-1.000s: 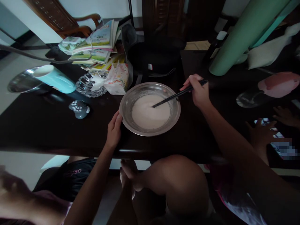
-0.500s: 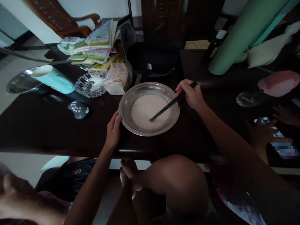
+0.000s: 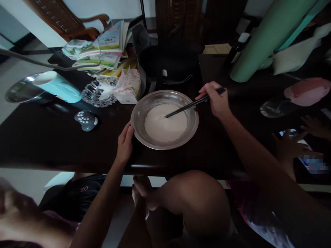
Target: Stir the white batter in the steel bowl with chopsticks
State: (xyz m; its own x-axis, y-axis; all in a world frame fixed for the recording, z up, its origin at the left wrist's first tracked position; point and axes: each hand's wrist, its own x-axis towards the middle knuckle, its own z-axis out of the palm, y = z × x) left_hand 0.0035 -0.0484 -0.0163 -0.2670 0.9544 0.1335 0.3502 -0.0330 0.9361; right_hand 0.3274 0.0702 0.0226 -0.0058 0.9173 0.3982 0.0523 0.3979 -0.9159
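Near the dark table's left edge is a light-blue cup; nearer the front edge, a grey white-dotted object. My left hand grips the left rim of the metal bowl, near the front edge. My right hand pinches black chopsticks, tips in pale liquid.

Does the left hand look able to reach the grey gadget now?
Probably yes: nothing visible stands between the left hand and the grey gadget, though it must first release the bowl.
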